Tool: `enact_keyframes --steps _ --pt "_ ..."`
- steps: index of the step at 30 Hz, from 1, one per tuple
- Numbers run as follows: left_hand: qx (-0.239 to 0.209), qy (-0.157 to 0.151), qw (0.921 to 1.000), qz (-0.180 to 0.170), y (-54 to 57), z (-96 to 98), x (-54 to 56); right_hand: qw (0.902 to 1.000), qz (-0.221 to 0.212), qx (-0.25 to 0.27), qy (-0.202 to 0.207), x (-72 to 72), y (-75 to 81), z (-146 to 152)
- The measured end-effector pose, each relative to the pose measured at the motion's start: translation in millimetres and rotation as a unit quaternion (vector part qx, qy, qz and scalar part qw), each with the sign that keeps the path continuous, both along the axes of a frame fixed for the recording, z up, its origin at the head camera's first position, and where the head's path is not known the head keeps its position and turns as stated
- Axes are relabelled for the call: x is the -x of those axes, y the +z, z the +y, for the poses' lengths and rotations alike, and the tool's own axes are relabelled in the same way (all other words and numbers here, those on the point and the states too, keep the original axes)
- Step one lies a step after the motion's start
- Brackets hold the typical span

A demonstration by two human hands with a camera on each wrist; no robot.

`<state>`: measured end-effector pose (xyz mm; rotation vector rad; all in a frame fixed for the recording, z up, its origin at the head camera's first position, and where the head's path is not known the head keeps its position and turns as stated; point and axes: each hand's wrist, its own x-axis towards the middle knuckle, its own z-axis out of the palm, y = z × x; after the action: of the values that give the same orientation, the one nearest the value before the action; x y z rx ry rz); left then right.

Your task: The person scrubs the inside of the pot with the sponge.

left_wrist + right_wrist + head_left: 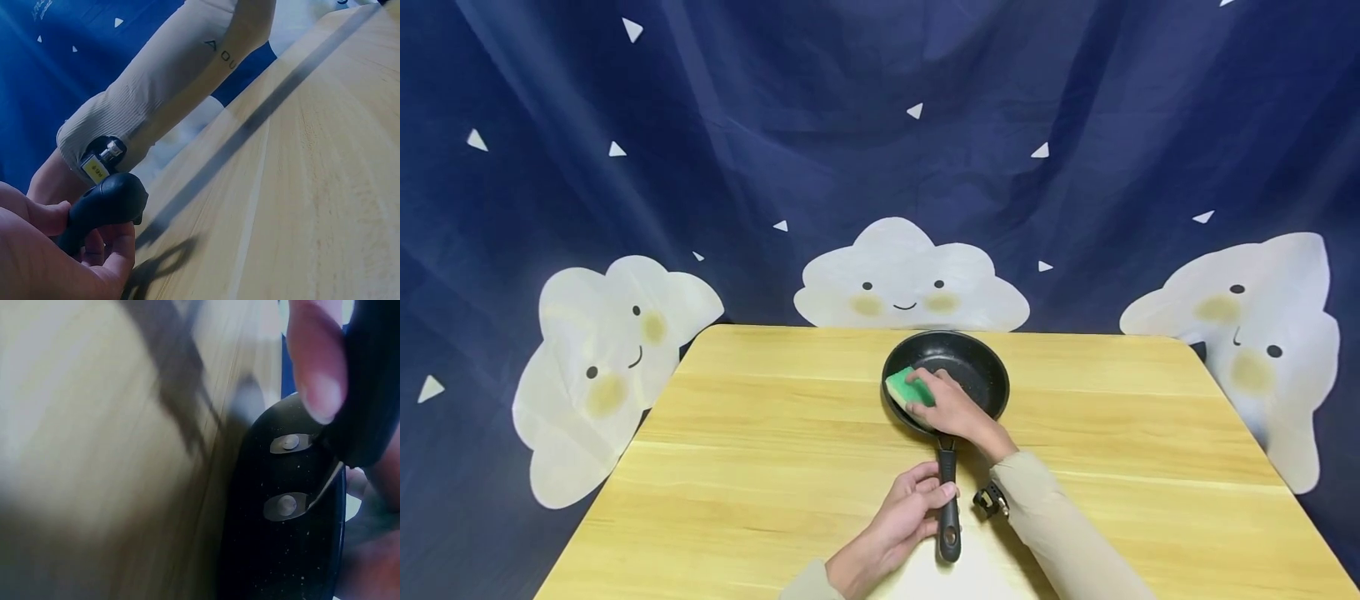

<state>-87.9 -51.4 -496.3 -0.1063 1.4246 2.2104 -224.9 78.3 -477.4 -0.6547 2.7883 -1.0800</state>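
Note:
A black frying pan lies near the table's far edge in the head view, its handle directed at me. My left hand grips that handle, thumb on top; the left wrist view shows the rounded handle end between thumb and fingers. Inside the pan, at its left side, my right hand holds a green and pale yellow sponge with fingers curled over it. The right wrist view shows the pan's outer wall with two rivets, and a fingertip beside the black handle.
The pan stands on a light wooden table. Behind it hangs a dark blue curtain with white clouds and small triangles. A small black device is strapped at the right wrist, below a beige sleeve.

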Motion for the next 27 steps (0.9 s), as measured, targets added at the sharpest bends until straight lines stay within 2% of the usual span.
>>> enact_keyframes --steps 10,18,22,27 --pt "-0.001 0.003 1.0 -0.002 -0.8 1.3 -0.7 0.9995 0.002 -0.026 -0.017 8.9 1.1 -6" --pt "0.0 -0.006 1.0 0.001 -0.7 1.3 0.5 0.9985 0.016 -0.047 -0.024 17.4 -0.2 -7" --pt "0.002 -0.007 1.0 0.0 -0.6 1.0 0.0 0.9974 0.039 -0.059 -0.013 20.3 -0.7 -7" --pt "0.002 -0.002 1.0 0.002 -0.5 1.4 -1.7 0.993 0.089 -0.078 -0.006 24.4 -2.9 -3"
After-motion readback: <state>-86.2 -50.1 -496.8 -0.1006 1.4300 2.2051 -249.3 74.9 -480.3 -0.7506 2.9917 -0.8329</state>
